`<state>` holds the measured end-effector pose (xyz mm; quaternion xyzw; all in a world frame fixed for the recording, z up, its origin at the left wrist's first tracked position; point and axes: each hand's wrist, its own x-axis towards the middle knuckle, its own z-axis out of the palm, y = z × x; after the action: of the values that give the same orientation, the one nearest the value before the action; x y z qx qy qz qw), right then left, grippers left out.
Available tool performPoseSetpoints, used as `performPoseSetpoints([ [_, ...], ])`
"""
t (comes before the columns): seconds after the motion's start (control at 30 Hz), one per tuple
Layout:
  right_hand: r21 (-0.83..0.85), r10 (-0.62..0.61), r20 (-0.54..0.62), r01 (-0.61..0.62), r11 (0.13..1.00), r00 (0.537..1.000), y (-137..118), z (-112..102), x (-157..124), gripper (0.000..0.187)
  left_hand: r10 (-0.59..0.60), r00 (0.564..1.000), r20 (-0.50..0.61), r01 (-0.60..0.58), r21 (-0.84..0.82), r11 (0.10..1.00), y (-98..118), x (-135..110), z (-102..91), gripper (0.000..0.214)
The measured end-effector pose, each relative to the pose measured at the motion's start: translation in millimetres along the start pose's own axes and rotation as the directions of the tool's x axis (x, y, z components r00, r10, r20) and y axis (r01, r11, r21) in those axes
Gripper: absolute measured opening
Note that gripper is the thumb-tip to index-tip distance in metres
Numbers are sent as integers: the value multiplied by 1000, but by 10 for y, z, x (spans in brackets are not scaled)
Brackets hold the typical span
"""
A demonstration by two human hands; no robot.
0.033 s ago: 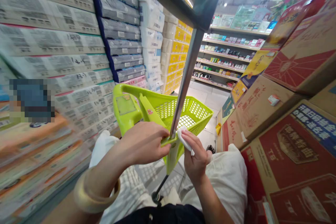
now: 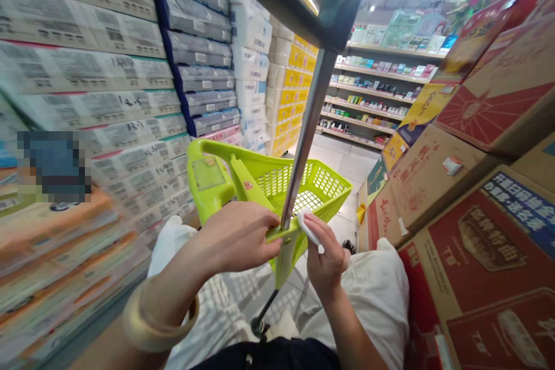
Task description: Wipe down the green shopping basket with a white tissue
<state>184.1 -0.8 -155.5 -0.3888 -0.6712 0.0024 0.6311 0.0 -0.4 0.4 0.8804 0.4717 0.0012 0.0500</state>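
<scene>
At seven o'clock, your left hand point(image 2: 243, 237) pinches the green basket point(image 2: 333, 202) by its near edge; at five, your right hand point(image 2: 325, 251) pinches a white cloth point(image 2: 304, 227) beside the metal pole point(image 2: 304, 139).

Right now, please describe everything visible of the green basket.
The green basket looks plastic, with perforated walls and a solid strip bearing a red sticker. It opens upward, mid-view; a metal pole reaches its near edge. The left hand grips that edge; the right hand holds a white cloth beside it, perhaps touching.

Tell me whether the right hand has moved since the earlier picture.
Yes: the right hand has shifted slightly rightward, away from the metal pole.
</scene>
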Motion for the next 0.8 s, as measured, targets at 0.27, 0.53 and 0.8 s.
performPoseSetpoints([
  [0.27,14,-28,38,28,1000,999,-97,-9,-13,38,21,1000,-9,-21,-6,1000,-22,-7,2,28],
  [0.53,-47,82,24,-81,996,996,192,-11,92,33,39,999,19,-39,-29,999,-29,-15,-40,25],
  [0.8,44,14,113,-19,999,993,111,20,90,35,113,994,7,-112,-56,992,-205,-55,-49,25],
])
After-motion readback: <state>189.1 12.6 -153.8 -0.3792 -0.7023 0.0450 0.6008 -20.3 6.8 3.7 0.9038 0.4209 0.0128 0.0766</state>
